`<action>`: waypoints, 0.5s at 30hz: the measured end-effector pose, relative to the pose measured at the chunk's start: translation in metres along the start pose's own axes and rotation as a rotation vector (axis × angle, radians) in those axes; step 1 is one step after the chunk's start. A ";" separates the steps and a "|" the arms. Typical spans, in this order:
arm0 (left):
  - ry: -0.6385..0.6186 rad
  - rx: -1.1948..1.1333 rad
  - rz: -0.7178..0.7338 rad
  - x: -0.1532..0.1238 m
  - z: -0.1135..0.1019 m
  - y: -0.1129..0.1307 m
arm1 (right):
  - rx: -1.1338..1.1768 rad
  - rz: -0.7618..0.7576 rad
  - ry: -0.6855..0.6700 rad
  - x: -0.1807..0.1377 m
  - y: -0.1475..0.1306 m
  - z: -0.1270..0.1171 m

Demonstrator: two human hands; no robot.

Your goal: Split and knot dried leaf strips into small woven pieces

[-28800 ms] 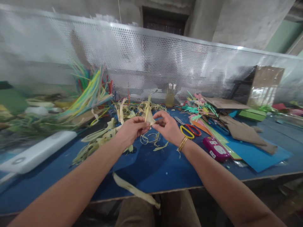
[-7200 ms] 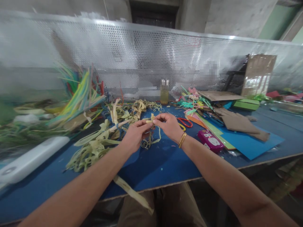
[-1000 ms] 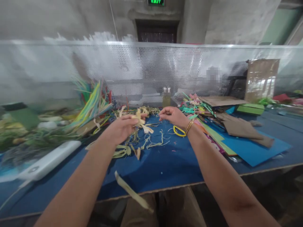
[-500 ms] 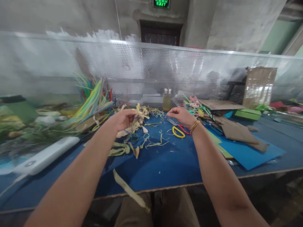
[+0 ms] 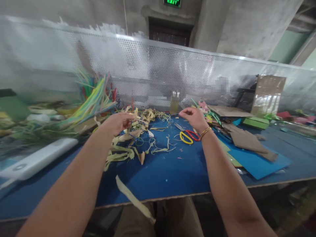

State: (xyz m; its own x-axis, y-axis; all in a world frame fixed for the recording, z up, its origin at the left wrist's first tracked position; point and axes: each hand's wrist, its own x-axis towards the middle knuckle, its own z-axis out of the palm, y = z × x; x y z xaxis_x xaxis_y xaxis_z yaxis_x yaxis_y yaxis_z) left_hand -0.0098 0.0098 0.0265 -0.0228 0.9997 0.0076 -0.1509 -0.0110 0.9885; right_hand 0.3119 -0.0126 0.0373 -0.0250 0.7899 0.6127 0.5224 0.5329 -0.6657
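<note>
My left hand (image 5: 120,123) is closed over the left of the table, its fingertips on a pale dried husk strip (image 5: 142,121). Behind and below it spreads a heap of curled husk strips (image 5: 120,154), which blends with the held piece. My right hand (image 5: 194,117) is raised in a pinch; whatever lies between thumb and finger is too small to make out. Just below that hand, scissors (image 5: 186,137) with one yellow and one red handle lie on the blue table (image 5: 170,179). A long loose strip (image 5: 134,199) hangs over the front edge.
On the left are a white power strip (image 5: 39,159) and bundled coloured stems (image 5: 95,95). A glass bottle (image 5: 174,102) stands against the perforated metal screen (image 5: 138,72). Cardboard pieces (image 5: 249,140) and blue sheets (image 5: 261,168) lie on the right.
My hands have moved farther apart, the left one leftward and the right one slightly right and up. The view has tilted a little. The scissors and loose strips stay in place.
</note>
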 end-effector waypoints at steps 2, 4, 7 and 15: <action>0.000 0.017 0.065 -0.003 0.001 0.002 | -0.196 -0.077 0.007 -0.003 -0.006 0.004; -0.098 0.009 0.055 -0.011 0.009 0.004 | -0.344 -0.153 -0.012 -0.007 -0.014 0.012; -0.349 -0.008 -0.047 -0.025 0.029 0.003 | -0.344 -0.247 -0.135 -0.015 -0.026 0.032; -0.496 0.052 -0.212 -0.033 0.053 -0.015 | -0.123 -0.266 -0.254 -0.024 -0.034 0.061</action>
State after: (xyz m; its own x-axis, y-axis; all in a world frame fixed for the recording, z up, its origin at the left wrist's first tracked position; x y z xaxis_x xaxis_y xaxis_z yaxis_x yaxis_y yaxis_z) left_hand 0.0451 -0.0215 0.0198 0.4743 0.8700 -0.1348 -0.0523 0.1806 0.9822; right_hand 0.2430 -0.0316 0.0195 -0.3758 0.6869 0.6220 0.5674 0.7013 -0.4316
